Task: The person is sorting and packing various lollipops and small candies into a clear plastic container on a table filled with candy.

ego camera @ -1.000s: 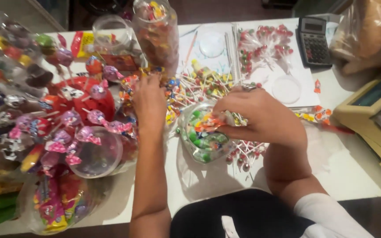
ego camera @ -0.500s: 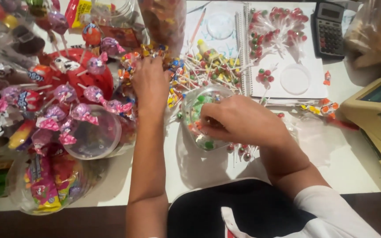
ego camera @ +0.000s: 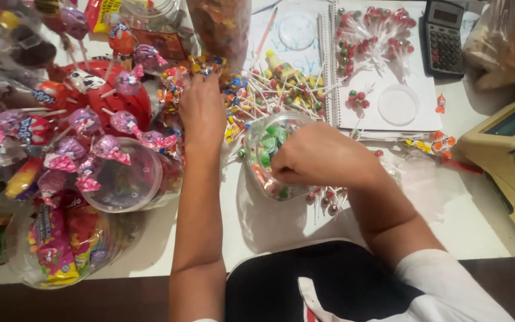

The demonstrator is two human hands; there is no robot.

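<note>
Since half a second ago your right hand (ego camera: 320,158) has slid onto the clear candy jar (ego camera: 272,155), fingers curled at its mouth, steadying it. Your left hand (ego camera: 201,107) rests fingers-down among loose lollipops (ego camera: 281,89) just beyond; its grip cannot be told.

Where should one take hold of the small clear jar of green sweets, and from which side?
Judging by its pose, grip the round wall of the clear jar from its left side. The right hand covers its right side and opening, and the jar looks tilted, so a sideways clasp around the curved wall seems steadiest.
</note>
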